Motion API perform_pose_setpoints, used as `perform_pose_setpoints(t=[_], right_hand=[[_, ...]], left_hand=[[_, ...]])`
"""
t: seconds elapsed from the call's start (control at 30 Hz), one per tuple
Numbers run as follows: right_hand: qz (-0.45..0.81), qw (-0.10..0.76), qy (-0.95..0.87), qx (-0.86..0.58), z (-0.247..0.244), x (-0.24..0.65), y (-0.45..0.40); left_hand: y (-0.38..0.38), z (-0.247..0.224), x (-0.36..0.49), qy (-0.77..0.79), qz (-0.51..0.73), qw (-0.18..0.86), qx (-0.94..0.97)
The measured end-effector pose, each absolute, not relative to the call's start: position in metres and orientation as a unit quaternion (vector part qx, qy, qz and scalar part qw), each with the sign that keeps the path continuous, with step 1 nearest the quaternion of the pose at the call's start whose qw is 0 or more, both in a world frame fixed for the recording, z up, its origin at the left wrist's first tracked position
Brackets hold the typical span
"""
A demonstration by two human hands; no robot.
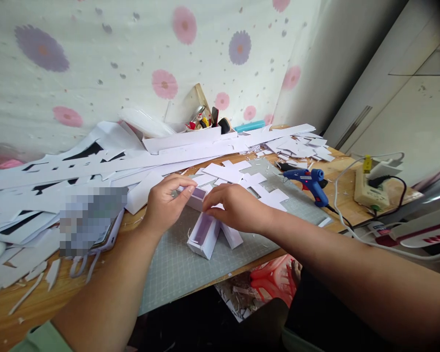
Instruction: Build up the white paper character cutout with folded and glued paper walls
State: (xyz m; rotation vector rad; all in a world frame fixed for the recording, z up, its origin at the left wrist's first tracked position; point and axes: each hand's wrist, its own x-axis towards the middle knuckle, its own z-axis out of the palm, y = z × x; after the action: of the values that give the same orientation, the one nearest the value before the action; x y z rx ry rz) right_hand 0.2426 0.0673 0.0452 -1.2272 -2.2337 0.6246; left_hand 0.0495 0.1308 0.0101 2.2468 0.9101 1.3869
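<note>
A small white box-like piece (204, 234) with a purple inside stands on the grey-green cutting mat (176, 278). My left hand (168, 200) is at the far left end of the piece, thumb and forefinger pinched at its upper edge. Bent over the middle of the piece is my right hand (236, 208), its fingers curled together; what they hold, if anything, is hidden. A white strip (231, 237) sticks out beneath the right hand. Flat white cut-outs (267, 193) lie just behind the hands.
A blue glue gun (308, 182) rests at the mat's right, its cord near a power strip (370, 188). White sheets and scraps (132, 166) cover the back and left. A phone-like object (112, 232) lies left. Tools fill a container (201, 124) behind.
</note>
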Motion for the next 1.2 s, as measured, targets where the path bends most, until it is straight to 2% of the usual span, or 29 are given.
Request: perform_pose_setpoints(t=[0.1, 0.2, 0.3, 0.4, 0.53, 0.8, 1.2], right_hand=[[0.185, 0.232, -0.854, -0.428, 0.051, 0.251, 0.067], [0.149, 0.242, -0.865, -0.413, 0.053, 0.252, 0.063], [0.121, 0.242, -0.901, -0.339, 0.050, 0.245, 0.055], [0.081, 0.189, -0.932, -0.298, 0.047, 0.237, 0.048], [0.040, 0.135, -0.935, -0.326, 0.048, 0.238, 0.047], [0.075, 0.180, -0.912, -0.362, 0.049, 0.250, 0.046], [0.039, 0.139, -0.922, -0.360, 0.038, 0.253, 0.047]], left_hand=[[0.130, 0.010, 0.050, 0.310, 0.482, 0.175, 0.800], [0.130, 0.010, 0.050, 0.303, 0.482, 0.184, 0.802], [0.129, 0.010, 0.051, 0.297, 0.477, 0.194, 0.804], [0.128, 0.011, 0.053, 0.290, 0.468, 0.200, 0.811], [0.126, 0.012, 0.054, 0.290, 0.464, 0.204, 0.812], [0.123, 0.009, 0.054, 0.301, 0.467, 0.213, 0.804], [0.118, 0.011, 0.055, 0.281, 0.421, 0.212, 0.836]])
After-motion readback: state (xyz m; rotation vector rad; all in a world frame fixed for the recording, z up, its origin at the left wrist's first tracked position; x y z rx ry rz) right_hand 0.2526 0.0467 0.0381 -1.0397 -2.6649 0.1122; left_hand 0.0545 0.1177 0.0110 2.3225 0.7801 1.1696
